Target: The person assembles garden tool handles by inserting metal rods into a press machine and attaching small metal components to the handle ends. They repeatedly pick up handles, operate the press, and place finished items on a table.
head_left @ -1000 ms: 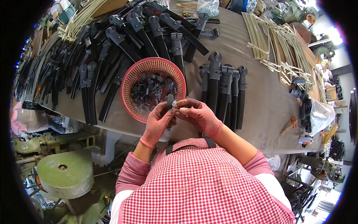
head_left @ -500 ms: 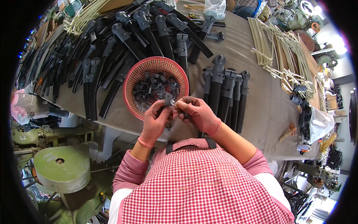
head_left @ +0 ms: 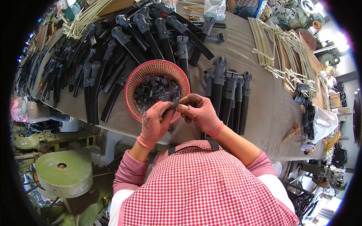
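My left hand [head_left: 152,122], in a pinkish work glove, is closed on a small dark grey plastic part [head_left: 176,102] over the near rim of a red plastic basket [head_left: 128,84]. Close against it, my right hand [head_left: 202,116] wears a similar glove with darkened fingertips. Its fingers are pinched together at the side of the part; what lies between them is hidden. Inside the basket is a heap of small dark plastic parts [head_left: 149,90] mixed with metal springs.
Black tubes with grey clamp heads [head_left: 141,24] cover the table's left and far side. More tubes [head_left: 228,88] lie right of the basket. Bent pale rods [head_left: 271,41] are piled at the far right, above a white plastic bag [head_left: 324,126]. A green machine [head_left: 62,171] stands lower left.
The grey part has turned in my left hand, and the shiny metal bit beside it no longer shows. My left hand has rolled to show more of its back. My right fingers remain close beside it.
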The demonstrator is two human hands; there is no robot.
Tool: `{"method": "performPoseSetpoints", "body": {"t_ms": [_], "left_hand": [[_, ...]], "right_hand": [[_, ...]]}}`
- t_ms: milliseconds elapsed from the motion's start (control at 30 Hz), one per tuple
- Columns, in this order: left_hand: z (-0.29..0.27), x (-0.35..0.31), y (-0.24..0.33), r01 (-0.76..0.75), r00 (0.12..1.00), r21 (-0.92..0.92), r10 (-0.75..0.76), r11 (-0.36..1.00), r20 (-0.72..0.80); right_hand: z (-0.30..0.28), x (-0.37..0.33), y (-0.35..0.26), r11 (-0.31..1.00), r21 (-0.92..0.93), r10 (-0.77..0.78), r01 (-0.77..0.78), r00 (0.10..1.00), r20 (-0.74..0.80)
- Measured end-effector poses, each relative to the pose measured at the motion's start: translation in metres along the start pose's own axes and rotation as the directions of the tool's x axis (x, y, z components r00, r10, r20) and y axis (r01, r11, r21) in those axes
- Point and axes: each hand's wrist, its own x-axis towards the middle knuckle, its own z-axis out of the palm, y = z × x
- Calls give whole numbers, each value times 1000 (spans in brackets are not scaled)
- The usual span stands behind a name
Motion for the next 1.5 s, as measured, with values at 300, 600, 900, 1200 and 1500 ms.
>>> {"method": "performPoseSetpoints", "body": {"t_ms": [300,600,900,1200,1500], "left_hand": [[0,-4,21,417,875,-756,-447,504,184],[3,-11,20,503,845,-774,-409,386,345],[64,-52,-33,629,742,-671,-561,391,368],[86,46,-162,46,923,611,-268,790,277],[73,24,-166,157,973,348,-206,924,106]], "right_hand": [[3,-7,-12,999,46,-10,10,1000,-10],[10,-17,-9,993,-104,-61,57,997,-36],[-25,-21,62,545,-822,-194,165,979,68],[-58,20,184,224,-964,242,145,949,199],[-97,1,90,777,485,366,-402,915,171]]}}
